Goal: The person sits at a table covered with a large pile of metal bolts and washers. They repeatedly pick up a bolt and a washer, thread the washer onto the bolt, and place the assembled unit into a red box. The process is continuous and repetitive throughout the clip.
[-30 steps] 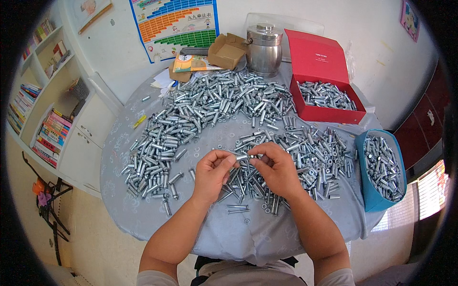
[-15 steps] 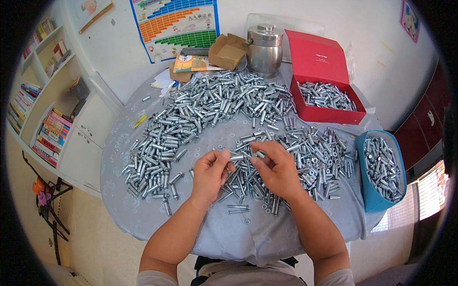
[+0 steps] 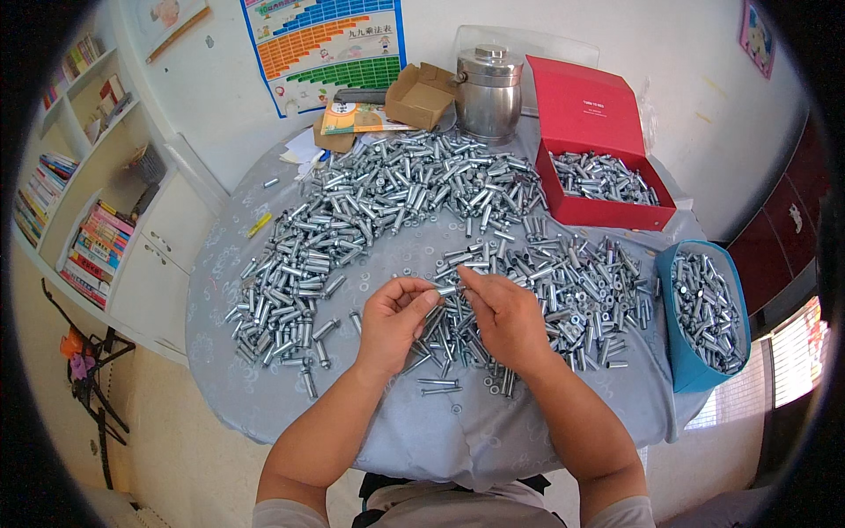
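Over the middle of the table, my left hand (image 3: 393,319) pinches a silvery expansion bolt (image 3: 447,291) between thumb and fingers, its free end pointing right. My right hand (image 3: 509,319) is closed at that end, thumb and fingertips pressed on it; any small part between them is hidden. Beneath and right of my hands lies a heap of loose metal sleeves, bolts and nuts (image 3: 576,304). A large curved pile of bolts with sleeves (image 3: 352,207) spreads along the left and back. Several small washers (image 3: 363,286) lie scattered on the grey tablecloth.
An open red box (image 3: 607,211) and a teal bin (image 3: 709,370), both filled with metal parts, stand at the right. Behind the pile are a steel pot (image 3: 488,92), a cardboard box (image 3: 421,95) and a booklet (image 3: 356,117). A yellow marker (image 3: 260,225) lies at the left.
My right hand has moved slightly left and turned, its fingers closing on the bolt's end. My left hand has shifted slightly right with the bolt.
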Demonstrator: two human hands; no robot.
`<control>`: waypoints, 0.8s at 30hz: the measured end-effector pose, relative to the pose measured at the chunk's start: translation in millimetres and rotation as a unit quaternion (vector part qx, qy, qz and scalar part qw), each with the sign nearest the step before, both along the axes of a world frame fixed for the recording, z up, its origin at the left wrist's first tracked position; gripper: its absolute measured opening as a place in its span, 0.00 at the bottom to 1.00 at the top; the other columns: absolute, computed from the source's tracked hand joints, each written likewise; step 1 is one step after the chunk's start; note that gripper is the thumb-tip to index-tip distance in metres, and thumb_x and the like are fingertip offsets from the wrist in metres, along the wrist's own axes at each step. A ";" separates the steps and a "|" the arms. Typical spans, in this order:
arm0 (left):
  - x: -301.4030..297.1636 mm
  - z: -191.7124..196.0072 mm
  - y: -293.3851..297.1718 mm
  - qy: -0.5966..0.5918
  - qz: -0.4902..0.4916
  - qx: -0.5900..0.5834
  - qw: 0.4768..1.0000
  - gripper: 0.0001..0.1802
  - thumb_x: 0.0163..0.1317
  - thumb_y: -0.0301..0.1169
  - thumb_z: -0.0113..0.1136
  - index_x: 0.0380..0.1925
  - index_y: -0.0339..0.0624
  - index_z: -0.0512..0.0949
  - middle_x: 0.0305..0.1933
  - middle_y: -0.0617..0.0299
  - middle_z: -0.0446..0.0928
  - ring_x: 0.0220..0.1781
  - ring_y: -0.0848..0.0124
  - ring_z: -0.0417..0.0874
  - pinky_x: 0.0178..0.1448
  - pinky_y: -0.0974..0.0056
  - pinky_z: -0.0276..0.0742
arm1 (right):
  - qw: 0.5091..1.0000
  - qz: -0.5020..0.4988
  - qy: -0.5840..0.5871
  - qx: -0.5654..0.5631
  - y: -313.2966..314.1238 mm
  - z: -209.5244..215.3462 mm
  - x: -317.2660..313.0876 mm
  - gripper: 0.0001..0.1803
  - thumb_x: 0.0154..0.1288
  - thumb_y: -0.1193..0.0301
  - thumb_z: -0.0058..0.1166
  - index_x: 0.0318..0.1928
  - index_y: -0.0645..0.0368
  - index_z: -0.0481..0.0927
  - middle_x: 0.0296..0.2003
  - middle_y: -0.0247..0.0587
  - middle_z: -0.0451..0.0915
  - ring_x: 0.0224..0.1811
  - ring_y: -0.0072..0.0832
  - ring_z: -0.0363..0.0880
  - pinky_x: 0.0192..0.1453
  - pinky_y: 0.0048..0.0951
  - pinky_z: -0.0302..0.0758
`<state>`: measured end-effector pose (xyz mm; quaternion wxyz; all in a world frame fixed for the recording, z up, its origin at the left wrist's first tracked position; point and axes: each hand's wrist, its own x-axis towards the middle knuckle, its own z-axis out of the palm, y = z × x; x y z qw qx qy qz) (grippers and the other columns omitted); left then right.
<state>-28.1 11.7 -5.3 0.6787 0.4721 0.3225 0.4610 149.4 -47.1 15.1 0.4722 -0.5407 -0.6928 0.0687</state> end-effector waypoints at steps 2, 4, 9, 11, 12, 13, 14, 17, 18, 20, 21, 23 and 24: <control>-1.2 0.6 0.9 -0.012 -0.008 -0.030 0.999 0.08 0.67 0.29 0.64 0.43 0.37 0.79 0.34 0.60 0.84 0.19 0.84 0.68 0.22 0.78 0.60 | 1.000 0.004 -0.023 0.000 0.3 -3.2 2.1 0.19 0.66 0.78 0.54 0.58 0.59 0.79 0.39 0.51 0.84 0.38 0.48 0.84 0.40 0.40 0.81; -1.6 0.9 2.3 -0.006 -0.014 -0.034 0.999 0.08 0.67 0.28 0.64 0.43 0.37 0.79 0.33 0.60 0.84 0.19 0.84 0.67 0.21 0.78 0.60 | 0.999 0.012 -0.042 0.007 1.8 -9.7 4.2 0.20 0.66 0.78 0.54 0.58 0.59 0.79 0.38 0.51 0.84 0.38 0.48 0.84 0.40 0.41 0.81; -1.8 0.0 0.9 -0.002 -0.018 -0.010 1.000 0.08 0.67 0.28 0.64 0.42 0.37 0.79 0.33 0.60 0.83 0.19 0.84 0.68 0.21 0.77 0.60 | 0.999 -0.002 0.012 -0.039 -4.9 7.6 -4.4 0.17 0.64 0.75 0.59 0.54 0.59 0.80 0.39 0.50 0.83 0.39 0.47 0.84 0.41 0.40 0.81; 0.7 -0.5 -0.4 0.000 -0.017 0.016 1.000 0.08 0.67 0.28 0.64 0.42 0.37 0.79 0.33 0.59 0.84 0.18 0.84 0.68 0.20 0.77 0.60 | 0.999 0.008 0.026 -0.026 -4.7 8.5 -4.2 0.16 0.63 0.75 0.62 0.52 0.59 0.81 0.40 0.48 0.83 0.35 0.42 0.82 0.38 0.36 0.79; 1.0 0.3 -0.6 -0.002 -0.020 0.010 1.000 0.07 0.67 0.29 0.64 0.41 0.37 0.79 0.32 0.59 0.84 0.18 0.84 0.68 0.20 0.77 0.60 | 0.999 0.014 0.030 -0.019 -3.2 7.9 -2.8 0.15 0.62 0.75 0.63 0.50 0.59 0.82 0.40 0.46 0.83 0.30 0.37 0.81 0.35 0.33 0.78; 1.1 1.8 -1.0 -0.004 -0.023 0.004 1.000 0.07 0.67 0.29 0.64 0.40 0.37 0.79 0.31 0.59 0.84 0.18 0.84 0.68 0.20 0.77 0.60 | 0.999 0.019 0.035 -0.012 -1.8 6.7 -1.4 0.15 0.61 0.76 0.65 0.49 0.59 0.83 0.40 0.45 0.82 0.26 0.32 0.80 0.32 0.30 0.77; 1.2 3.2 -1.0 -0.006 -0.026 -0.002 1.000 0.07 0.67 0.29 0.64 0.40 0.37 0.79 0.31 0.59 0.84 0.17 0.84 0.69 0.20 0.77 0.60 | 0.999 0.018 0.033 -0.010 -0.7 4.9 0.5 0.14 0.61 0.76 0.65 0.48 0.60 0.83 0.39 0.44 0.82 0.25 0.31 0.79 0.31 0.29 0.76; -3.0 3.6 2.7 0.019 0.007 -0.022 1.000 0.07 0.68 0.30 0.63 0.38 0.38 0.79 0.30 0.59 0.84 0.17 0.83 0.69 0.19 0.77 0.60 | 0.999 0.003 0.038 -0.033 0.6 3.7 7.3 0.12 0.61 0.75 0.65 0.45 0.61 0.82 0.37 0.44 0.81 0.28 0.34 0.79 0.32 0.30 0.76; -4.1 4.6 4.0 0.024 0.025 -0.022 0.999 0.07 0.68 0.31 0.62 0.38 0.38 0.79 0.30 0.60 0.83 0.16 0.83 0.69 0.19 0.76 0.60 | 0.997 -0.012 0.048 -0.061 0.0 7.5 8.8 0.11 0.61 0.75 0.64 0.44 0.61 0.82 0.37 0.46 0.81 0.31 0.39 0.80 0.34 0.33 0.77; -5.6 7.9 6.8 0.035 0.063 -0.022 0.997 0.09 0.69 0.34 0.61 0.37 0.39 0.79 0.29 0.62 0.82 0.16 0.82 0.68 0.18 0.76 0.59 | 0.994 -0.033 0.069 -0.076 0.0 8.7 10.5 0.10 0.61 0.75 0.63 0.44 0.61 0.81 0.37 0.47 0.80 0.33 0.42 0.81 0.35 0.35 0.77; -6.1 9.3 7.2 0.067 0.065 -0.006 0.996 0.09 0.69 0.34 0.61 0.37 0.39 0.80 0.29 0.63 0.82 0.17 0.82 0.69 0.18 0.75 0.60 | 0.994 -0.040 0.080 -0.062 1.0 6.5 10.9 0.10 0.61 0.75 0.63 0.44 0.61 0.81 0.37 0.46 0.80 0.32 0.40 0.80 0.34 0.34 0.77; -7.4 11.1 7.6 0.132 0.069 0.025 0.989 0.10 0.69 0.34 0.61 0.37 0.38 0.82 0.28 0.65 0.81 0.18 0.82 0.69 0.20 0.75 0.62 | 0.991 -0.054 0.100 -0.065 -0.3 8.1 9.6 0.11 0.61 0.76 0.63 0.45 0.61 0.81 0.40 0.45 0.79 0.27 0.34 0.78 0.31 0.31 0.75; -9.0 11.9 8.0 0.165 0.068 0.059 0.982 0.10 0.69 0.34 0.62 0.38 0.39 0.83 0.27 0.66 0.81 0.18 0.82 0.70 0.21 0.74 0.63 | 0.992 -0.062 0.100 -0.049 0.3 8.1 9.2 0.12 0.61 0.76 0.62 0.46 0.61 0.81 0.40 0.45 0.79 0.26 0.33 0.78 0.31 0.31 0.75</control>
